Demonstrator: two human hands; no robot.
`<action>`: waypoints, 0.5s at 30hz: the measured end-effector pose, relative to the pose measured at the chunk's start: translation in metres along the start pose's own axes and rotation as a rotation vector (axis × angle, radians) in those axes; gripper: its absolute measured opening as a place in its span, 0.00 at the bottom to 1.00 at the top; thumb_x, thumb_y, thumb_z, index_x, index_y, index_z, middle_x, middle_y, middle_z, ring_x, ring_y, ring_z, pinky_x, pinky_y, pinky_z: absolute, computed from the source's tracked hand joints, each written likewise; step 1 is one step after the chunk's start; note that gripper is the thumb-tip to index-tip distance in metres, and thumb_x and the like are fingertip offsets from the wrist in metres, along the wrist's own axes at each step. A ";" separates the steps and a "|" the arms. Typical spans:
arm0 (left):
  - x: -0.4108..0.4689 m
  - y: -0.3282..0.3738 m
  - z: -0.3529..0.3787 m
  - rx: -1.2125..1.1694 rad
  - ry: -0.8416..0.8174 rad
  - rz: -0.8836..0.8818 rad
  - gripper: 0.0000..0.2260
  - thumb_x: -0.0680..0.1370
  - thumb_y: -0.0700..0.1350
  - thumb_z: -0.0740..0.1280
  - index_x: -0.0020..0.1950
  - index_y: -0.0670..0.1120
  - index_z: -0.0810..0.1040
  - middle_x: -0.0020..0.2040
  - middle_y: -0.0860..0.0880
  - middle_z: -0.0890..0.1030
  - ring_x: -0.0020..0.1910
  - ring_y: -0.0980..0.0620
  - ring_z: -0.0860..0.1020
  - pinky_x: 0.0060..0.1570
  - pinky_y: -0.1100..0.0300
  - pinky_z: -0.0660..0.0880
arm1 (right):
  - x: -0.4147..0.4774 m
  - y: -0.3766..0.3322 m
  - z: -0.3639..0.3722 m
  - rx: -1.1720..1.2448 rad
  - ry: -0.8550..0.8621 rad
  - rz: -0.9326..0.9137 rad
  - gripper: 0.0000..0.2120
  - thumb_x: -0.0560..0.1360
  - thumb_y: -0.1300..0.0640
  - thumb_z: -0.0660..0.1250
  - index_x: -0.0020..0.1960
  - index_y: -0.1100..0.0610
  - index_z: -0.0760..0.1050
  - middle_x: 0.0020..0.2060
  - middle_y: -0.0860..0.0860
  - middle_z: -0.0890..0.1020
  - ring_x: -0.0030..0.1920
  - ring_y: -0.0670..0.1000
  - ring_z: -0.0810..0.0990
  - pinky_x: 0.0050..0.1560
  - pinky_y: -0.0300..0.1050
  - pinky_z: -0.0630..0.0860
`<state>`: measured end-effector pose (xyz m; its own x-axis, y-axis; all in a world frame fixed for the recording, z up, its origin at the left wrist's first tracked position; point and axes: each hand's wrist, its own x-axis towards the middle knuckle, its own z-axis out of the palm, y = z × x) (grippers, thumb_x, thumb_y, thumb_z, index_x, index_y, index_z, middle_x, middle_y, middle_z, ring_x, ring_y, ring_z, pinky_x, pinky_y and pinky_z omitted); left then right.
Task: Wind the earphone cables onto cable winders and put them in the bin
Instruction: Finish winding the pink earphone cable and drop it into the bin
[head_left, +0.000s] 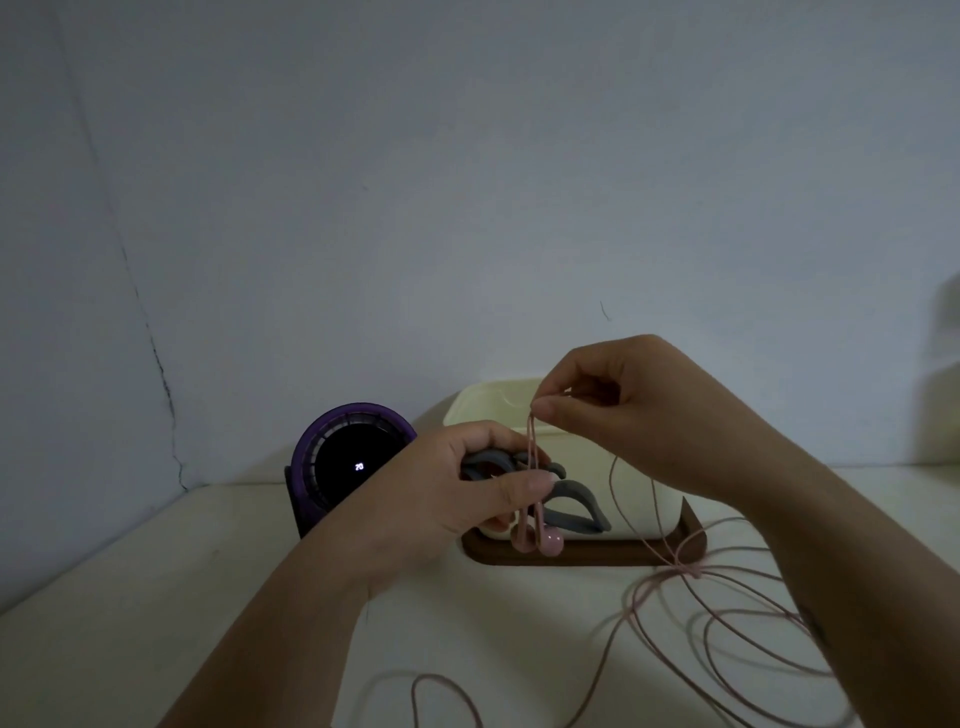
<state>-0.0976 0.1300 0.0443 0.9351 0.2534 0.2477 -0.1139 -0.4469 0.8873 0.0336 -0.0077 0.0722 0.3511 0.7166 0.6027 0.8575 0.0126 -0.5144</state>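
With my left hand (447, 499) curled round the winder (576, 491) before the bin (483, 410), my right hand (623, 410) pinched the cable (531, 441) taut above for winding, earbuds (550, 543) dangling, slack on the surface (156, 597).

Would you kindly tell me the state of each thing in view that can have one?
left hand: grips the cable winder.
right hand: pinches the earphone cable above it.
cable winder: held up, barely wound.
earphone cable: mostly loose loops on the table.
earbuds: dangling below the left hand.
bin: open-topped, standing on a tray.
purple device: on, display shows 20.
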 end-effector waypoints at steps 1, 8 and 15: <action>0.001 -0.001 0.000 -0.015 0.019 0.002 0.12 0.66 0.56 0.74 0.47 0.53 0.83 0.45 0.45 0.85 0.45 0.42 0.83 0.56 0.45 0.78 | 0.001 0.002 0.001 0.014 0.006 0.012 0.05 0.74 0.51 0.68 0.41 0.49 0.81 0.23 0.42 0.75 0.25 0.40 0.70 0.28 0.31 0.66; 0.007 -0.007 -0.004 -0.337 0.269 -0.024 0.14 0.65 0.46 0.71 0.47 0.41 0.82 0.37 0.42 0.80 0.35 0.47 0.79 0.47 0.49 0.80 | 0.004 0.016 0.016 0.064 0.318 0.094 0.04 0.74 0.50 0.68 0.48 0.46 0.78 0.44 0.40 0.80 0.43 0.39 0.77 0.43 0.35 0.73; 0.014 -0.012 -0.005 -0.676 0.582 0.025 0.09 0.72 0.44 0.68 0.49 0.40 0.80 0.38 0.45 0.81 0.34 0.54 0.78 0.34 0.66 0.78 | -0.009 -0.015 0.070 0.698 0.378 0.231 0.05 0.70 0.54 0.72 0.41 0.52 0.77 0.37 0.45 0.81 0.40 0.46 0.81 0.46 0.49 0.79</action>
<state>-0.0843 0.1432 0.0386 0.6321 0.7283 0.2648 -0.4777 0.0972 0.8731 -0.0085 0.0347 0.0314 0.6996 0.4726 0.5360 0.3614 0.4131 -0.8359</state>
